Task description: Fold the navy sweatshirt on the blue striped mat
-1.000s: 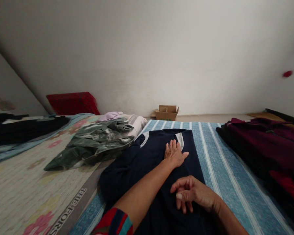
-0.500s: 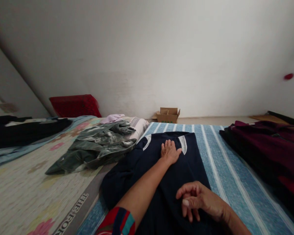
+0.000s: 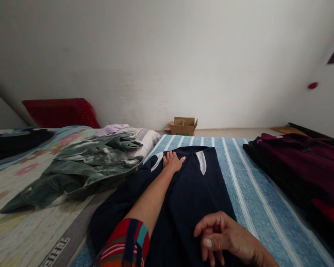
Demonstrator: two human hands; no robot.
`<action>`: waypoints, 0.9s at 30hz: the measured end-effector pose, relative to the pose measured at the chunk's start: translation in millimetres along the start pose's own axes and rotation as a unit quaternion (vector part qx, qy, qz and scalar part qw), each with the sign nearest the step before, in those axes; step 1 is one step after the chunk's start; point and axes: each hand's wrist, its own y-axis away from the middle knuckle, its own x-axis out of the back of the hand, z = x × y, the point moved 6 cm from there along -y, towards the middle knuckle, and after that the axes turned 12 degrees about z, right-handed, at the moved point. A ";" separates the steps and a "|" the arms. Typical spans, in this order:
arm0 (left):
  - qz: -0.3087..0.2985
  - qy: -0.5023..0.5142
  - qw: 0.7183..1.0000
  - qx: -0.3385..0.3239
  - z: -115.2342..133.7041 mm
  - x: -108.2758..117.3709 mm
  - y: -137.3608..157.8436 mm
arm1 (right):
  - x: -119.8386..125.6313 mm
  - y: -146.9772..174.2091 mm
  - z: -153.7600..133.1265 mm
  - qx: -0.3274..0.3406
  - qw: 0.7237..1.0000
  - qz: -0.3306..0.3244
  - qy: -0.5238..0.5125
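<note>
A dark navy garment (image 3: 195,193) with two white curved patches lies spread on a blue striped sheet (image 3: 233,178). Near its far edge, my left hand (image 3: 173,161) presses flat on the cloth, fingers stretched out, beside the left white patch. My right hand (image 3: 222,237) hovers over the garment's near part, its fingers loosely bent and apart, and nothing shows in it. Left of the navy garment, a crumpled grey-green garment (image 3: 83,167) rests on a floral blanket (image 3: 5,200). The navy garment's near end runs out of view.
A stack of folded maroon and black clothes (image 3: 303,159) lies on the right. Behind the bed, an opened cardboard box (image 3: 183,128) sits against the wall (image 3: 167,66). At the back left are a red bundle (image 3: 62,113), a lilac cloth (image 3: 113,129) and black clothes (image 3: 16,142).
My left hand has slid left along the navy garment, from near the right white patch to beside the left one. My right hand has shifted slightly down and left. The view has turned a little right.
</note>
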 end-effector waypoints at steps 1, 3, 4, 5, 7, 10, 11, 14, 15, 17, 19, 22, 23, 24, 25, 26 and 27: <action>-0.004 0.001 1.000 -0.005 -0.3 0.2 0.1 | -0.1 0.0 -0.2 -0.002 1.000 0.002 0.001; -0.014 0.002 1.000 -0.020 -1.6 1.9 1.5 | -0.7 0.0 -0.6 -0.004 1.000 0.002 0.007; -0.019 0.002 0.999 -0.029 -2.5 3.4 3.1 | -0.9 0.1 -1.1 -0.003 1.000 0.002 0.011; -0.025 0.002 0.999 -0.039 -3.7 5.2 5.5 | -1.2 0.4 -1.8 -0.002 1.000 0.002 0.016; -0.037 0.002 0.998 -0.059 -6.6 10.1 13.1 | -1.4 1.4 -3.8 0.000 1.000 0.005 0.025; -0.052 0.001 0.996 -0.079 -10.9 19.6 30.8 | -1.3 3.8 -6.9 -0.001 0.999 0.012 0.041; -0.057 0.000 0.995 -0.083 -11.6 22.9 38.2 | -1.2 4.6 -7.9 -0.002 0.999 0.014 0.047; -0.068 0.002 0.993 -0.094 -11.1 31.7 63.8 | -0.6 6.5 -10.3 0.002 0.998 0.019 0.064; -0.072 0.002 0.993 -0.097 -10.6 34.1 73.3 | -0.4 7.0 -10.8 0.003 0.997 0.021 0.069; -0.079 0.004 0.992 -0.101 -10.2 38.0 93.3 | 0.4 8.0 -11.6 0.007 0.997 0.024 0.076; -0.082 0.005 0.991 -0.105 -12.4 41.3 113.9 | 1.4 9.1 -12.1 0.012 0.996 0.027 0.079; -0.073 0.002 0.992 -0.103 -22.2 45.3 141.6 | 3.0 10.6 -12.4 0.019 0.996 0.030 0.083; -0.067 -0.001 0.993 -0.099 -26.7 45.9 148.9 | 3.5 10.9 -12.4 0.021 0.996 0.030 0.087; -0.059 -0.005 0.994 -0.096 -31.1 46.2 155.0 | 3.9 11.1 -12.6 0.023 0.995 0.031 0.090; -0.052 -0.010 0.994 -0.092 -35.0 46.0 159.7 | 4.3 11.2 -12.6 0.024 0.995 0.031 0.092; -0.045 -0.015 0.995 -0.090 -38.1 45.6 163.2 | 4.6 11.2 -12.6 0.025 0.995 0.030 0.095; -0.040 -0.019 0.995 -0.088 -40.3 45.0 165.6 | 4.7 11.1 -12.4 0.025 0.995 0.030 0.096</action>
